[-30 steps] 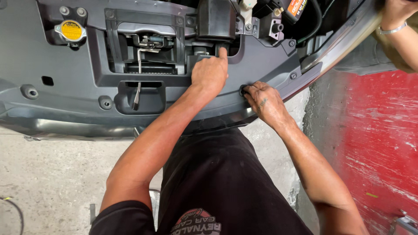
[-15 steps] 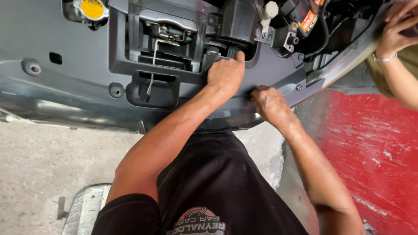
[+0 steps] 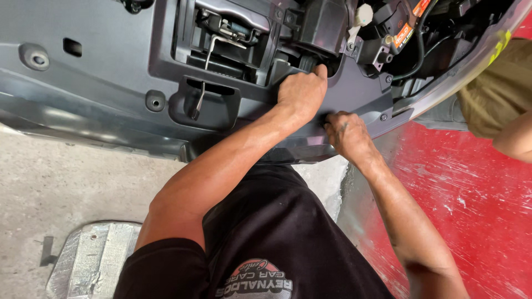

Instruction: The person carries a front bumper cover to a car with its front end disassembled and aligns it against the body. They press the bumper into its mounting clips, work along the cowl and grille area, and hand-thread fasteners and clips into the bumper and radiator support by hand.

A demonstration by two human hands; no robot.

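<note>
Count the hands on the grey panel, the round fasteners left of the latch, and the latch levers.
Hands on the grey panel: 2, left hand and right hand
Round fasteners: 2, and
Latch lever: 1
Total: 5

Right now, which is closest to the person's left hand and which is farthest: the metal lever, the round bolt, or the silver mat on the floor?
From the left hand, in the head view:
1. Metal lever, just left of it in the panel's opening.
2. Round bolt, far left on the grey panel.
3. Silver mat, down on the floor at bottom left.
</note>
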